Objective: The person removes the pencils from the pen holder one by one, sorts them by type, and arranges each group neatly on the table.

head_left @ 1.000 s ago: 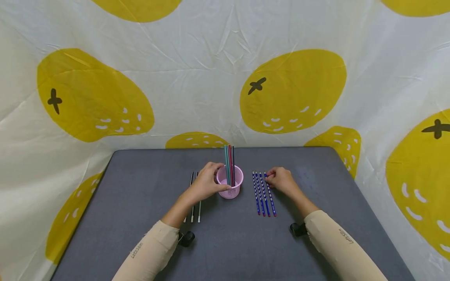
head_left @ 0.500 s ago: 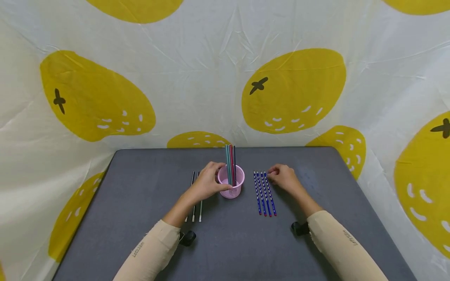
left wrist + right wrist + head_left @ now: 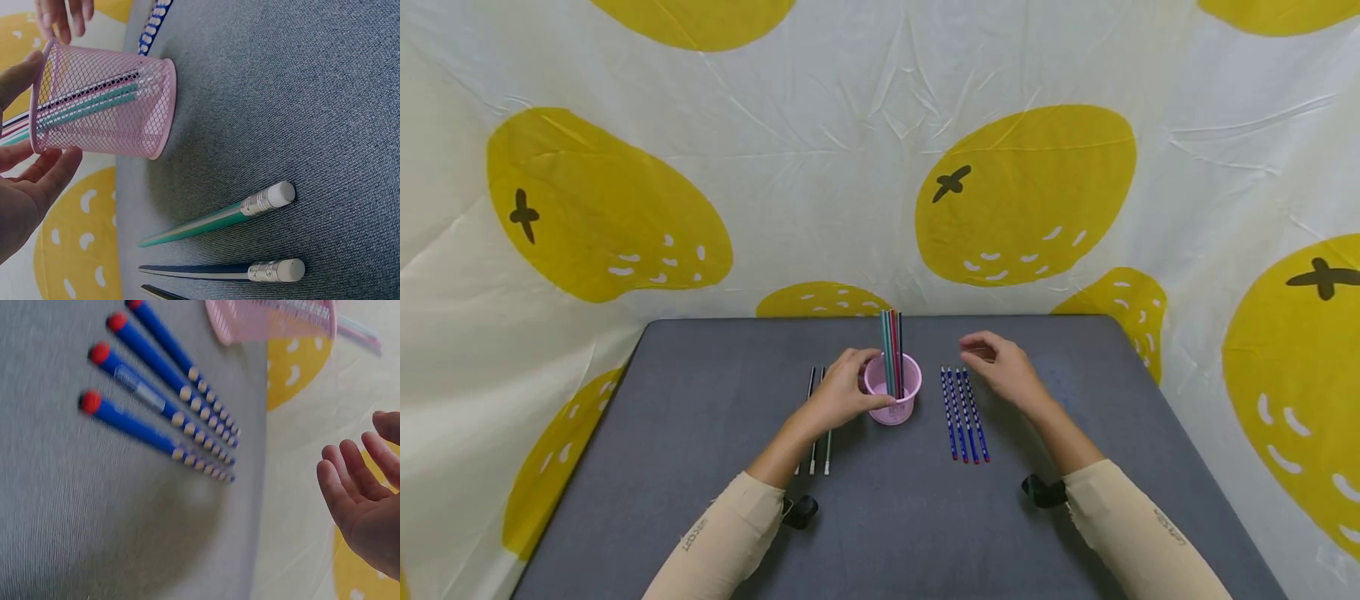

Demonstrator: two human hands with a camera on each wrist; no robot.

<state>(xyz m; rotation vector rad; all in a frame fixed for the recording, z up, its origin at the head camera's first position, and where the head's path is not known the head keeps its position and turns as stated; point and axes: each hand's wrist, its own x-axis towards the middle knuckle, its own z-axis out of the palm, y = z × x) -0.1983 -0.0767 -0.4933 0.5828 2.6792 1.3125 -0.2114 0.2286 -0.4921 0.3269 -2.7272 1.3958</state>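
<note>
A pink mesh pencil cup (image 3: 891,416) stands upright on the table, and my left hand (image 3: 837,393) grips it by the rim, thumb at the near side. Several pencils (image 3: 892,354) in teal, red and black lean inside it. To its right lies a row of several blue pencils (image 3: 140,381) with pale dots and red ends. Above their far tips hovers my right hand (image 3: 1000,367), fingers loosely bent and apart, holding nothing. Left of the cup, partly behind my left forearm, are three pencils with white erasers, among them a green pencil (image 3: 219,220).
The dark grey table (image 3: 880,533) carries all of this, its far edge just behind the cup. A white cloth (image 3: 820,192) with big yellow fruit prints hangs behind and at both sides. Each wrist wears a small black camera (image 3: 800,511).
My right hand has come off the far end of the rightmost blue pencil, rising away from the row while its fingers loosened. The left hand and the cup stay put.
</note>
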